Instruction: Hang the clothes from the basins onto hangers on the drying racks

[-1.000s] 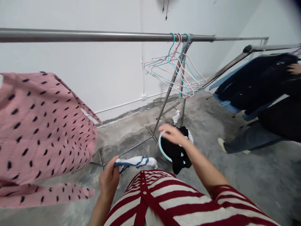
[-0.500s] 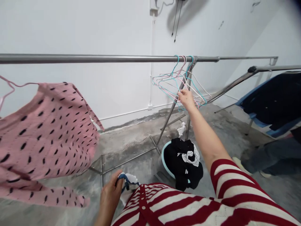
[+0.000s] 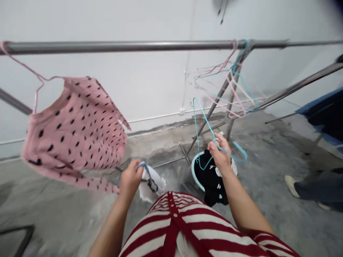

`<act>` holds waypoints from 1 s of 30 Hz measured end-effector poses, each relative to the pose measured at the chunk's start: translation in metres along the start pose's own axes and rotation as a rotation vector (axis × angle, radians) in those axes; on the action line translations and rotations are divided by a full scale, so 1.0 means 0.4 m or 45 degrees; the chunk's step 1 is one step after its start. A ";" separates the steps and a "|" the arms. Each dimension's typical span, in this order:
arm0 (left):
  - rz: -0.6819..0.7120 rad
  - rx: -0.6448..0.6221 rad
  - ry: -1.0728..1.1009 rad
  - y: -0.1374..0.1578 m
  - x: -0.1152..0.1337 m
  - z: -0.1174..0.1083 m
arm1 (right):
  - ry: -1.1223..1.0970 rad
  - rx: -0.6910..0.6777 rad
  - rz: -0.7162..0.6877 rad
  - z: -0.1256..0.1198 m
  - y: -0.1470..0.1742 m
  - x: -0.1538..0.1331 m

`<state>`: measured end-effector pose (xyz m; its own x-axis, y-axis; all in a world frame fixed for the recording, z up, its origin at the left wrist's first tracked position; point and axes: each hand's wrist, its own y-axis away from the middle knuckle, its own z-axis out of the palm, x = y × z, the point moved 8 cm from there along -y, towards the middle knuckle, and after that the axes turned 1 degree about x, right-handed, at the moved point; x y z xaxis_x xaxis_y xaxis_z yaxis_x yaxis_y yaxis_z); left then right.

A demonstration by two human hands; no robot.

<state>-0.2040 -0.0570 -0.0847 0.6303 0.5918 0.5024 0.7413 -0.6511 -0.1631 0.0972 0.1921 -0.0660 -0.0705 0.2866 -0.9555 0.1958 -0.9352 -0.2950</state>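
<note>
A blue clothes hanger (image 3: 197,121) is in my right hand (image 3: 221,151), whose fingers close round it near its hook; it is off the rail and held above the laundry basin. My left hand (image 3: 131,178) pinches the blue-trimmed edge of a white garment (image 3: 150,182), which dangles in front of my striped top. On the metal rail (image 3: 120,46) hang several pink, white and blue hangers (image 3: 233,85), back and to the right. A pink spotted sweater (image 3: 85,125) hangs from a pink hanger on the left.
Below my right hand stands a light blue basin (image 3: 195,175) heaped with black clothes (image 3: 214,185). The rack's slanted legs (image 3: 214,103) stand behind it. At the right are a person's shoe (image 3: 291,185) and trouser leg, with dark clothing (image 3: 329,110) on another rail.
My right hand has taken a blue hanger off the rail and drawn it down towards me. My left hand has risen slightly with the white garment. The view has shifted left.
</note>
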 end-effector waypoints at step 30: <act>0.544 -0.188 0.034 0.042 0.245 0.120 | 0.011 -0.429 0.212 0.186 0.240 0.101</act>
<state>-0.1186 0.0127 -0.0789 0.8651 0.2440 0.4382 0.3737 -0.8964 -0.2386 0.0406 0.0984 -0.1323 -0.0027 0.1392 -0.9903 0.5149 -0.8487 -0.1207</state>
